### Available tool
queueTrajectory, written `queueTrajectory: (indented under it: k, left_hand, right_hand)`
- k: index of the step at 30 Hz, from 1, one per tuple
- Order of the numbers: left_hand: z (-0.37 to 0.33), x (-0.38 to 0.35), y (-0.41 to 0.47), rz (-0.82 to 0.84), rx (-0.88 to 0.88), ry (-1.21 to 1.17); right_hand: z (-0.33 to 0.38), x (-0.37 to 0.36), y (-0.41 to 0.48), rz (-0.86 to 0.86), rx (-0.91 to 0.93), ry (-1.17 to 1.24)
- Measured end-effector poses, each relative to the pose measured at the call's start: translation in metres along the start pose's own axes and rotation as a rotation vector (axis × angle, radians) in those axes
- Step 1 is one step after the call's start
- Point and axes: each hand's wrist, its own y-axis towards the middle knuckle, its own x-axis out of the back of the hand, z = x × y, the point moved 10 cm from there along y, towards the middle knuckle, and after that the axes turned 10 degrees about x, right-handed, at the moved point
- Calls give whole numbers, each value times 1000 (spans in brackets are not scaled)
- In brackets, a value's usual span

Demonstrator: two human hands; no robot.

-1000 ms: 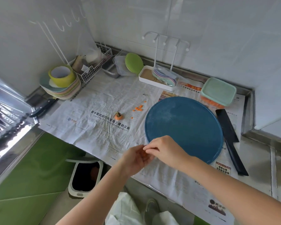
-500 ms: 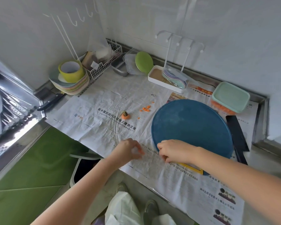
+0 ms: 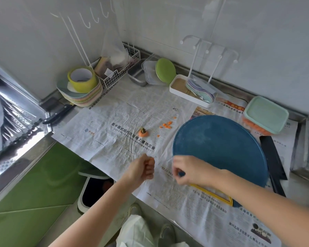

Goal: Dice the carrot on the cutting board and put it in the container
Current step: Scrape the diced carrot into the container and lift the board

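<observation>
The round blue cutting board (image 3: pixel 221 147) with a yellow handle (image 3: pixel 212 194) lies bare on the newspaper. My left hand (image 3: pixel 143 169) is a closed fist left of the board, and a small orange carrot bit shows at its fingertips. At the board's near-left edge, my right hand (image 3: pixel 187 171) has its fingers curled; it is blurred, and I cannot tell if it pinches anything. A carrot top stub (image 3: pixel 143 133) and several loose carrot bits (image 3: pixel 166 125) lie on the paper further back. The container (image 3: pixel 265 115) with a mint lid holds diced carrot at the back right.
A black knife (image 3: pixel 273 157) lies right of the board. Stacked plates with a yellow-green cup (image 3: pixel 81 81), a wire basket (image 3: pixel 121 68), lids and a white rack tray (image 3: pixel 191 90) line the back wall. A bin (image 3: pixel 95 191) stands on the floor below the counter edge.
My hands have drawn apart: the left one has closed into a fist and moved left, the right one stays by the board's near edge. The camera has tilted, so the scene sits lower.
</observation>
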Motion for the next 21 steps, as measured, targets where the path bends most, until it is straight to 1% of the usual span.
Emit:
queueTrajectory:
  k: [1,2,3,4,6,10,12,13,15,16,17,19,20,21]
  left_hand:
    - [-1,-3,2,53,47,-183]
    - [-3,-8,3,88,77,-280]
    - [-9,-12,4,116,89,-331]
    - [-15,-16,6,141,80,-356]
    - [-27,-21,8,170,45,-389]
    - [-48,-25,14,258,14,-501]
    - [-53,-21,19,255,21,-559]
    - [-53,-19,20,251,31,-590]
    - [-56,-12,25,250,63,-655]
    - [-58,-6,28,240,73,-679]
    - [-60,0,32,228,72,-690]
    - [-63,14,37,205,61,-674]
    - [-64,19,39,202,57,-664]
    - [-64,24,40,200,53,-661]
  right_hand:
    - [5,23,7,-170,9,85]
    - [13,41,12,-296,43,117]
    - [22,54,20,-381,80,125]
    - [29,62,27,-424,114,123]
    - [36,65,40,-436,135,136]
    - [25,66,60,-440,76,138]
    - [18,70,68,-431,58,153]
    - [13,74,69,-456,41,172]
    - [-17,93,70,-570,-62,198]
    - [-40,100,71,-612,-164,187]
    - [-63,99,73,-593,-294,161]
    - [-101,75,82,-384,-527,124]
    - [-110,62,87,-282,-579,64]
    - [-110,52,93,-218,-582,-6]
